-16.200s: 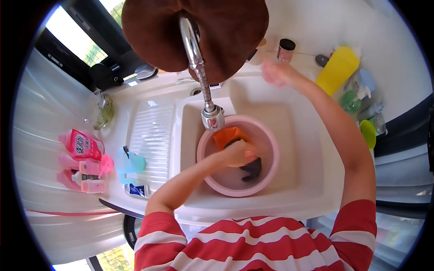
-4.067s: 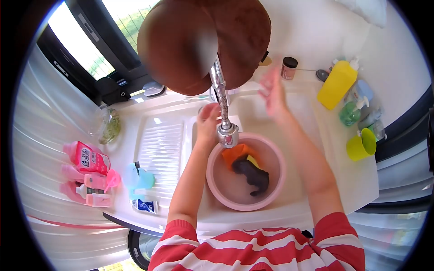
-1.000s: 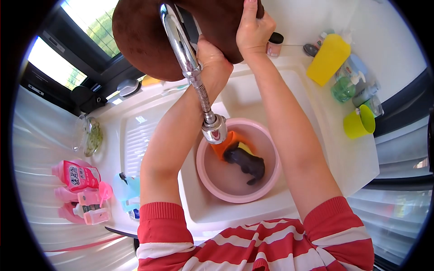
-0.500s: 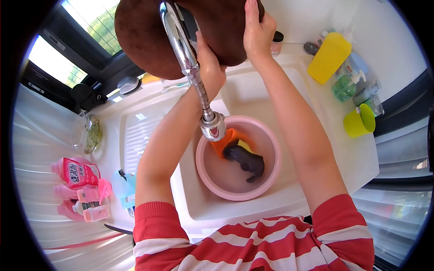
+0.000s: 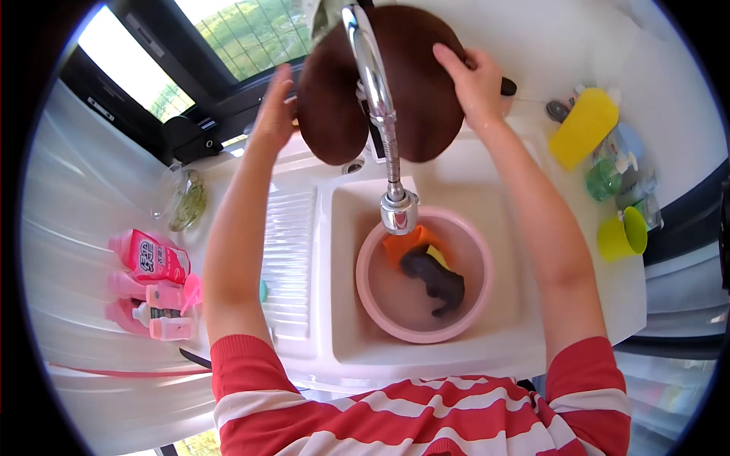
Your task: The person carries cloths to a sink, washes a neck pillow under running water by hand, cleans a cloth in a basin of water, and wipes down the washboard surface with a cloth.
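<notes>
Btw, chrome faucet (image 5: pixel 388 125) in frt of brn cushion (image 5: pixel 427 91)

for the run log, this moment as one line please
left hand: open beside brown U-shaped item; right hand: gripping its edge; dark item: in pink basin; basin: in sink

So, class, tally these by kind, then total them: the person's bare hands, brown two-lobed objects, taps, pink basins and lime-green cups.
Bare hands: 2, the left hand and the right hand
Brown two-lobed object: 1
Tap: 1
Pink basin: 1
Lime-green cup: 1
Total: 6
</notes>
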Tool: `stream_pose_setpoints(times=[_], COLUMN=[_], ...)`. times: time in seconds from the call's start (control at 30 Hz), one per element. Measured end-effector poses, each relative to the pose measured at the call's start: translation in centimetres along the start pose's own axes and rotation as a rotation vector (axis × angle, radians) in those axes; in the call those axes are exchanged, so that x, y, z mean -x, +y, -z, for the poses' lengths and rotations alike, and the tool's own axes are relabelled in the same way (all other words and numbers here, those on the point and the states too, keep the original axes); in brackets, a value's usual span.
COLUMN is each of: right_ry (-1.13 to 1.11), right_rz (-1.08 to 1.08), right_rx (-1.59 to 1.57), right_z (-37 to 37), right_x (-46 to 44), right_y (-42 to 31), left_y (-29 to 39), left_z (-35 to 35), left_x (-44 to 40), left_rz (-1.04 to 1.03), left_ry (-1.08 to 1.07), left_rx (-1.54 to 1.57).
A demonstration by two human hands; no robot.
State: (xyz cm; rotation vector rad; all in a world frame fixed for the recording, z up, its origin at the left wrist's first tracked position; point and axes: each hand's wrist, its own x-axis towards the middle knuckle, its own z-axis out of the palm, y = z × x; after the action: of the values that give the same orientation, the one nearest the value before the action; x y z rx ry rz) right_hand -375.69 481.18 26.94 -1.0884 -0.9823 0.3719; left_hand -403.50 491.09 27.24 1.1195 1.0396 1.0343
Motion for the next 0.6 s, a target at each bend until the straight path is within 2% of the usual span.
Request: stream_pose_setpoints(times=[0.03,0.07,0.13,0.17,0.27,0.3,0.4,0.5,0.6], right_ry=[0.008,-0.009,-0.026,-0.039,-0.026,-0.034,-0.017,-0.129,-0.119], right_rz=[0.03,0.026,0.082,0.086,0.156,0.191,0.351,0.417,0.525], right_rx=[-0.009,-0.011,-0.018,-0.011,-0.082,-0.089,-0.18,-0.201,0.01], right_z=[-0.5,-0.7,-1.0,-1.0,-1.1,-1.0,-0.7,0.6,1.9], right_x=[0.2,0.4,0.9,1.0,0.0,-0.6,-2.0,-1.5,-0.1], right_y=[0.7,1.2,0.7,0.5,0.4,0.1,-2.4,-6.0,-5.4], left_y=[0.0,-1.1,-2.7,-2.6,0.1,0.8,4.9,7.0,5.4], left_z=[-0.1,0.3,-0.4,-0.1,-1.3,-0.7,-1.7,-1.7,-1.5], left_x=[0.2,-1.1,-1.2,-1.4,0.2,-0.5,2.7,6.5,8.7], left_rz=[0.058,0.094,-0.069,-0.118,-0.26,-0.279,-0.52,-0.73,-0.869], left_ry=[-0.137,-0.032,0.045,0.052,0.084,-0.007,0.028,0.032,0.055], left_rx=[-0.138,0.009,0.147,0.09,0.045,0.153,0.099,0.057,0.011])
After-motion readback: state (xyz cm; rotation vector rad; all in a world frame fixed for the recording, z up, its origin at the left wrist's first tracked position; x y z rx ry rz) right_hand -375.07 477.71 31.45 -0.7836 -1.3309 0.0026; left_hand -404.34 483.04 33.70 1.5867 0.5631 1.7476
